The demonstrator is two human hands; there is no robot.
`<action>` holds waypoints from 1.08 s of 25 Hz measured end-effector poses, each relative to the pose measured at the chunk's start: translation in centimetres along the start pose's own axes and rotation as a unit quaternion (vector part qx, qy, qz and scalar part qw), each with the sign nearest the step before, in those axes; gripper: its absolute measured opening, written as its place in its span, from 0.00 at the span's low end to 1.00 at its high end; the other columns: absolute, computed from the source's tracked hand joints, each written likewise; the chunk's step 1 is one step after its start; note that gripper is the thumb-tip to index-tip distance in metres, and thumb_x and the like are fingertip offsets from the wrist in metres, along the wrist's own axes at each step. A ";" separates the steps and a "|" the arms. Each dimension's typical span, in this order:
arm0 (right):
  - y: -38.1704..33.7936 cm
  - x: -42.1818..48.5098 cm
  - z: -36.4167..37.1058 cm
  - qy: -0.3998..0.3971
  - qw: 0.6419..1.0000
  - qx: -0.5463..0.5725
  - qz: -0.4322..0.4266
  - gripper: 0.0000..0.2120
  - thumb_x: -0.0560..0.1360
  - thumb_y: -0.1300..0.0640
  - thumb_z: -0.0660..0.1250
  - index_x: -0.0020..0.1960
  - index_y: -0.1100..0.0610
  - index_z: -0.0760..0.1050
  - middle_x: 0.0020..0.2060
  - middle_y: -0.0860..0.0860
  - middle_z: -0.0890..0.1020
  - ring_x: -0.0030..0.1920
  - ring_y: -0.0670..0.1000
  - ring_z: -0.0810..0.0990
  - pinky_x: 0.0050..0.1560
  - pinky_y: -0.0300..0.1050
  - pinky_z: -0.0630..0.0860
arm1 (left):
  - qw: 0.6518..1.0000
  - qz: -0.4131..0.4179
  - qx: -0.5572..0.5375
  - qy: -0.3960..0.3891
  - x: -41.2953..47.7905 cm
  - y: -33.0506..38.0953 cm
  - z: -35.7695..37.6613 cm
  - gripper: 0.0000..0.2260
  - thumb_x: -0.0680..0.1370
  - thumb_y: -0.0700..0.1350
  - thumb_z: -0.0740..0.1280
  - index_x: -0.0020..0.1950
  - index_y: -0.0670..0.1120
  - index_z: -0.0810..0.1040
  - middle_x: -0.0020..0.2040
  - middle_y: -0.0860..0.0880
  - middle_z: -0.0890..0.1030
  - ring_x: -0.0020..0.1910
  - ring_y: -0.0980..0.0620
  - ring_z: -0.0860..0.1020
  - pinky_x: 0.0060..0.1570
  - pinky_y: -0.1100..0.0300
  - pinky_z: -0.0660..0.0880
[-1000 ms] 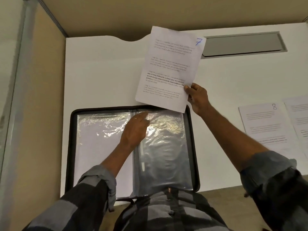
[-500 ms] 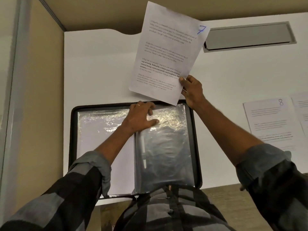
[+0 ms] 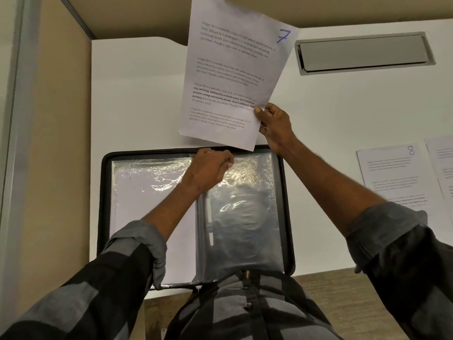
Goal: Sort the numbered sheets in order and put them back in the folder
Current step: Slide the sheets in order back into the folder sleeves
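Head camera: the sheet numbered 7 (image 3: 232,77) is held raised above the far edge of the open folder (image 3: 286,217), pinched at its lower right edge by the right hand (image 3: 275,127). The top edge of the folder's clear plastic sleeve (image 3: 245,217) is gripped by the left hand (image 3: 208,169), fingers curled. The sheet numbered 8 (image 3: 392,173) is laid flat on the white bench (image 3: 137,101), to the right.

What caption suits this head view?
Right hand holds sheet 7 above the open folder; left hand grips a plastic sleeve.
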State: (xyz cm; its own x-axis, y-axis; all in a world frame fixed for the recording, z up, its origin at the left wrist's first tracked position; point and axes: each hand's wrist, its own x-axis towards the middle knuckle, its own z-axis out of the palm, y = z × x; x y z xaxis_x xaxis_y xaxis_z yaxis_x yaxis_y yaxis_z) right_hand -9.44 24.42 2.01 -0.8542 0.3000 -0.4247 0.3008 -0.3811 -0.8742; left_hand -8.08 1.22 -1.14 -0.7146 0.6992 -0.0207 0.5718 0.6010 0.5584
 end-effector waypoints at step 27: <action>-0.7 1.8 -5.5 -0.061 0.984 -0.140 0.092 0.17 0.80 0.61 0.69 0.68 0.62 0.75 0.54 0.51 0.87 0.54 0.50 0.86 0.52 0.45 0.83 | 0.994 -0.103 0.031 -0.022 -0.3 -3.9 -2.6 0.11 0.72 0.59 0.77 0.49 0.54 0.85 0.59 0.53 0.75 0.61 0.50 0.72 0.60 0.52 0.60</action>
State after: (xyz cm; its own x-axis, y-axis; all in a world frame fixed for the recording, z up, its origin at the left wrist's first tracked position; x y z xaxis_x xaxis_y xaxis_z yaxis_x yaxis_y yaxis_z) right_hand -8.80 30.03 0.54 -0.8139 0.1350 -0.5651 0.5453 -0.1586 -0.8231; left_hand -11.14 -2.37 -1.21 -0.8020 0.5736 -0.1664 0.4397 0.7556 0.4855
